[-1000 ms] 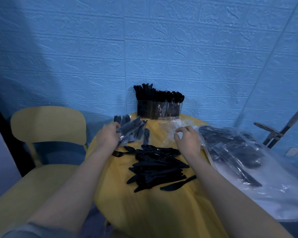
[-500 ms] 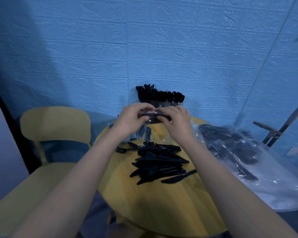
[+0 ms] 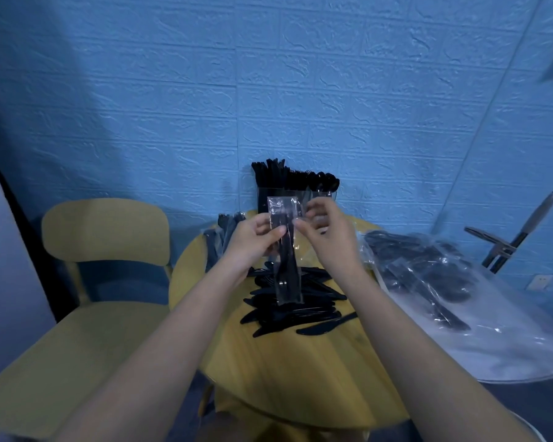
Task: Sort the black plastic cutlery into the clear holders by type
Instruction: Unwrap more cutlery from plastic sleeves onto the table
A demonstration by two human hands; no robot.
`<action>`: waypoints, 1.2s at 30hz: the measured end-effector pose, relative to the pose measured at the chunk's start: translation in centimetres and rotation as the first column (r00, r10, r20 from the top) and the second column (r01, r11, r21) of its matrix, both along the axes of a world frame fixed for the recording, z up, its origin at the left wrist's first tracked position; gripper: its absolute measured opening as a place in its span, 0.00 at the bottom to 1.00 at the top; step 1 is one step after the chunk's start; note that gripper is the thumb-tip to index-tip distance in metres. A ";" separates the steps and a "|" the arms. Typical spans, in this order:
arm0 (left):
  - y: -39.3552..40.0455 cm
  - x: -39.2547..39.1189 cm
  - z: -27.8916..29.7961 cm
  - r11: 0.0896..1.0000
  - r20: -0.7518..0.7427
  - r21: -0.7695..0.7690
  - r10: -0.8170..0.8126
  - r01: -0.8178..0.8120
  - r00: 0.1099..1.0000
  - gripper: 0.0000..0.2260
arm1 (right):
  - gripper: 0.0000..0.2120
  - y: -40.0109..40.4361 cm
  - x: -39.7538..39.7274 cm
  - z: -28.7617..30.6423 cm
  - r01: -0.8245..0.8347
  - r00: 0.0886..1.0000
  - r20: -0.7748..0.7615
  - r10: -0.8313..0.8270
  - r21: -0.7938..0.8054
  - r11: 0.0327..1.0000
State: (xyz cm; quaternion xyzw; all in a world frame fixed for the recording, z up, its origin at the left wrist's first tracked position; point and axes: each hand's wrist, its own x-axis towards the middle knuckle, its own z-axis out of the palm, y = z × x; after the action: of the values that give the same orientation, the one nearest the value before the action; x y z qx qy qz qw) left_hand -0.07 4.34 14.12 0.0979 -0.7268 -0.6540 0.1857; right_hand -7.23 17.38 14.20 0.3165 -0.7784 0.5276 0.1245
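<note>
Cutlery: loose black pile [image 3: 292,306] on round wooden table [image 3: 300,374]
Hands: left hand [image 3: 253,242], right hand [image 3: 328,236] — both pinching one wrapped packet [image 3: 284,250]
Room: blue brick-pattern wall [image 3: 268,90] — yellow chair [image 3: 106,231] at left

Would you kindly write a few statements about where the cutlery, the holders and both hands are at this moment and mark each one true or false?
1. Both hands hold a clear wrapped cutlery packet above the table. True.
2. The clear holders at the back stand empty. False: black cutlery fills them.
3. Loose black cutlery lies piled on the table. True.
4. The left hand rests flat on the chair. False: it grips the packet.
5. The right hand pinches the packet's top. True.
</note>
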 end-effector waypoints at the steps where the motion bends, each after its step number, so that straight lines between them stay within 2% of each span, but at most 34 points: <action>1: 0.0 0.1 0.1 0.999 0.013 -0.050 -0.008 0.009 1.000 0.08 | 0.14 0.2 -0.1 -0.1 0.009 0.996 -0.087 -0.006 0.029 1.000; 4: 0.2 0.3 0.5 0.977 0.059 -0.201 -0.061 0.072 0.996 0.09 | 0.13 0.5 -0.5 -0.6 0.076 0.899 -0.437 0.022 0.206 0.976; 6: 0.3 0.3 0.5 0.943 0.114 -0.313 -0.079 0.111 0.990 0.08 | 0.09 0.6 -0.7 -0.8 0.134 0.812 -0.582 0.045 0.260 0.956; 9: 0.4 0.3 0.4 0.896 0.177 -0.425 -0.058 0.130 0.982 0.07 | 0.04 0.6 -0.9 -1.1 0.226 0.704 -0.706 0.074 0.322 0.920; 13: 0.8 0.2 0.2 0.876 0.192 -0.466 -0.034 0.122 0.981 0.08 | 0.12 0.5 -1.0 -1.3 0.344 0.646 -0.755 0.110 0.417 0.841; 15: 1.1 0.2 0.3 0.875 0.213 -0.463 -0.049 0.145 0.976 0.06 | 0.13 0.5 -0.7 -1.2 0.360 0.644 -0.759 0.100 0.416 0.835; 17: 1.1 0.3 0.2 0.871 0.224 -0.465 -0.059 0.160 0.973 0.06 | 0.10 0.7 -0.6 -1.3 0.317 0.684 -0.726 0.070 0.383 0.867; 18: 1.1 0.3 0.2 0.865 0.226 -0.473 -0.062 0.165 0.972 0.07 | 0.07 0.7 -0.7 -1.3 0.276 0.741 -0.670 0.044 0.364 0.889; 20: 0.8 0.5 0.1 0.868 0.217 -0.467 -0.073 0.169 0.973 0.08 | 0.03 0.9 -0.7 -1.1 0.184 0.895 -0.444 -0.036 0.295 0.937; 22: 0.5 0.8 0.0 0.886 0.207 -0.433 -0.083 0.167 0.975 0.07 | 0.04 1.3 -0.7 -0.7 0.109 0.985 -0.152 -0.081 0.189 0.976; 24: 0.4 1.1 0.1 0.895 0.215 -0.413 -0.082 0.166 0.973 0.05 | 0.04 1.6 -0.7 -0.6 0.077 0.994 0.072 -0.085 0.108 0.991; 27: 0.1 1.2 0.0 0.880 0.242 -0.429 -0.103 0.201 0.965 0.08 | 0.06 2.0 -0.9 -0.7 0.071 0.966 0.243 -0.083 0.058 0.996; 31: -0.1 1.5 -0.3 0.881 0.263 -0.418 -0.116 0.221 0.958 0.10 | 0.04 2.5 -1.1 -1.0 0.067 0.961 0.259 -0.094 0.110 0.992; 34: -0.3 1.5 -0.3 0.878 0.255 -0.446 -0.061 0.174 0.965 0.10 | 0.03 2.6 -0.4 -1.1 0.163 0.982 0.087 -0.167 0.058 0.985; 36: -0.5 1.5 -0.4 0.882 0.247 -0.450 -0.029 0.141 0.968 0.12 | 0.04 2.4 0.3 -1.1 0.124 0.992 -0.017 -0.124 0.011 0.992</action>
State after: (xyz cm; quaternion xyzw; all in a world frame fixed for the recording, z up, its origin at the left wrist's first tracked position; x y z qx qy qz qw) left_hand 1.41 3.87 13.76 0.0948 -0.8822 -0.4528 0.0880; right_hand -6.91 19.81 13.05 0.2726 -0.7989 0.5114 0.1613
